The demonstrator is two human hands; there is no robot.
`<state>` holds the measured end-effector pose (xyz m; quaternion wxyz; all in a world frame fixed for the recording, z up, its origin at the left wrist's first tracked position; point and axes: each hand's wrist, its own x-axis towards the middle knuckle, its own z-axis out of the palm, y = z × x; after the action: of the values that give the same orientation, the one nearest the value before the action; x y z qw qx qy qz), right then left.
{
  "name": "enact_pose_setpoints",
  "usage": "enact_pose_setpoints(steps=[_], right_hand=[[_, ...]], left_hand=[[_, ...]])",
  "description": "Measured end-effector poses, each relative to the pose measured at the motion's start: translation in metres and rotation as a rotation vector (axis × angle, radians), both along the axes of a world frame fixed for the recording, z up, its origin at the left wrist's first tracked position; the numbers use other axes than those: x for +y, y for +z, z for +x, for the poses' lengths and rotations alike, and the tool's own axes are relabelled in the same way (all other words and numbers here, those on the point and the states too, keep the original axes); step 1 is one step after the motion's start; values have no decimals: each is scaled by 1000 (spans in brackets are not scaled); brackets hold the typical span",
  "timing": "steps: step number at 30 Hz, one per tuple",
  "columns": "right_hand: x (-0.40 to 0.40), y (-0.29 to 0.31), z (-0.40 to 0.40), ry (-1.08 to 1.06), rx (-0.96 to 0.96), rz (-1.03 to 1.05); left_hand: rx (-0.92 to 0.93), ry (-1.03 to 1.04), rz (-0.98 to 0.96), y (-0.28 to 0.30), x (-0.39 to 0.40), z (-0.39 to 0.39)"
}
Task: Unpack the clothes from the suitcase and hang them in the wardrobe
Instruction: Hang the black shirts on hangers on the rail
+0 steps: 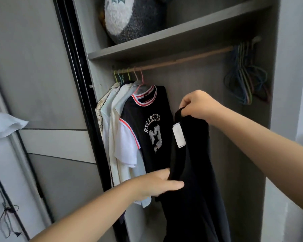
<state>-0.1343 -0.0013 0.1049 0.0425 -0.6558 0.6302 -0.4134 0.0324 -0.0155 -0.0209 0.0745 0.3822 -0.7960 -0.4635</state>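
A black garment (191, 172) with a white label patch hangs in front of the open wardrobe. My right hand (198, 105) pinches its top edge. My left hand (156, 185) touches its left edge lower down, thumb and fingers on the cloth. Behind it a black jersey (150, 130) with "23" hangs on a pink hanger from the wooden rail (182, 60). Several light shirts (115, 123) hang to the jersey's left. The suitcase is out of view.
A bunch of empty coloured hangers (247, 79) hangs at the rail's right end. A grey and white plush toy (129, 16) sits on the shelf (147, 44) above. The sliding door (42, 84) stands at the left, with a white cloth (5, 124) at its edge.
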Motion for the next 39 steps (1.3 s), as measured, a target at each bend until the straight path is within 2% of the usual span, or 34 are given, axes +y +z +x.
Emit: enact_pose_setpoints(steps=[3,7,10,12,14,17,22,26,28,29,32,33,35,37,38,39], right_hand=[[-2,-2,-30,-50,-35,-9],[-6,-9,-61,-92,-57,-1],[-12,-12,-76,-114,-114,1],[-18,-13,-84,-132,-105,1],[-25,-14,-91,-142,-108,1],[-37,-17,-101,-139,-154,-3],[-65,-5,-106,-163,-174,-59],[-93,6,-111,-229,-183,-123],[-104,8,-113,-268,-141,-145],[-108,7,-115,-292,-95,-150],[-115,4,-122,-326,121,-63],[-115,4,-123,-294,193,0],[-114,0,-128,-202,317,126],[-112,1,-133,-116,350,258],[-110,3,-136,-80,324,337],[-107,6,-136,-33,274,409]], left_hand=[[-242,-87,-229,-7,-14,-12],[-404,14,-693,16,-46,-18],[-554,60,-871,25,-63,-18],[-571,118,-1033,32,-72,-20],[-539,175,-1212,39,-82,-20],[-455,219,-1332,40,-95,-20],[-97,-91,-1847,38,-144,-16],[-44,-144,-1989,55,-188,-24],[36,-205,-1963,59,-207,-29],[115,-235,-1843,59,-213,-31],[582,-107,-1231,69,-227,-37],[716,-18,-1002,75,-230,-38],[930,4,-467,84,-239,-44],[998,-19,-39,94,-244,-55],[943,-21,46,99,-244,-61],[855,-33,53,103,-244,-68]])
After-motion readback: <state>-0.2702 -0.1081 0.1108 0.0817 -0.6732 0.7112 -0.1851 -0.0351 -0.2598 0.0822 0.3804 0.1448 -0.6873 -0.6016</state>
